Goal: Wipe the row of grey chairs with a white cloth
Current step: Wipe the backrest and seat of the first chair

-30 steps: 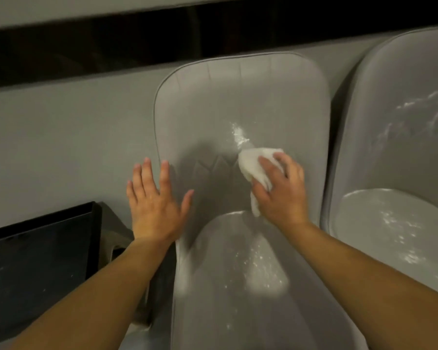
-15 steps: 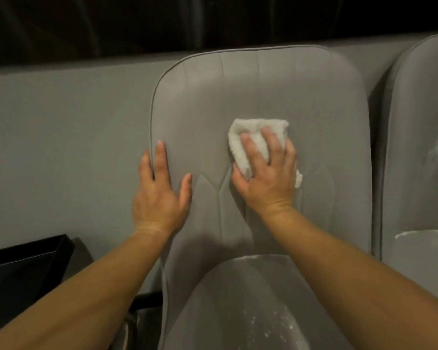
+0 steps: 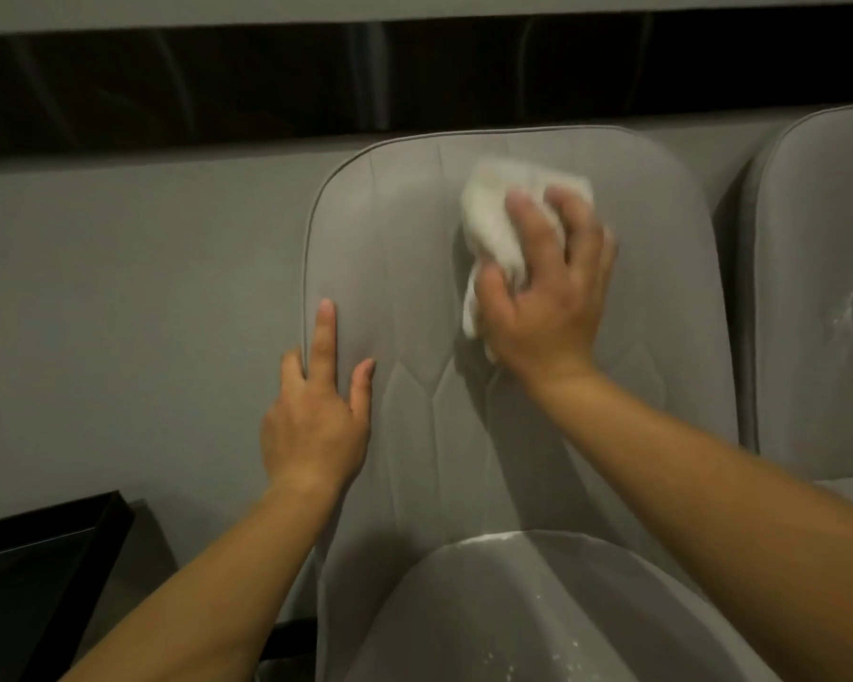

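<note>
A grey padded chair [image 3: 405, 268] fills the middle of the view, its backrest upright and its seat [image 3: 538, 607] speckled with white powder. My right hand [image 3: 547, 287] presses a crumpled white cloth [image 3: 493, 214] against the upper right part of the backrest; the cloth is blurred. My left hand [image 3: 316, 415] rests on the backrest's left edge, some fingers wrapped around the rim and others flat on the front. A second grey chair [image 3: 818, 287] with white smears stands to the right.
A grey wall [image 3: 134, 307] runs behind the chairs, with a dark horizontal band [image 3: 217, 86] above it. A black box-like object [image 3: 45, 558] sits low at the left beside the chair.
My right hand has carried the cloth up the backrest from its lower middle to near the top. My left hand settled on the backrest's left edge.
</note>
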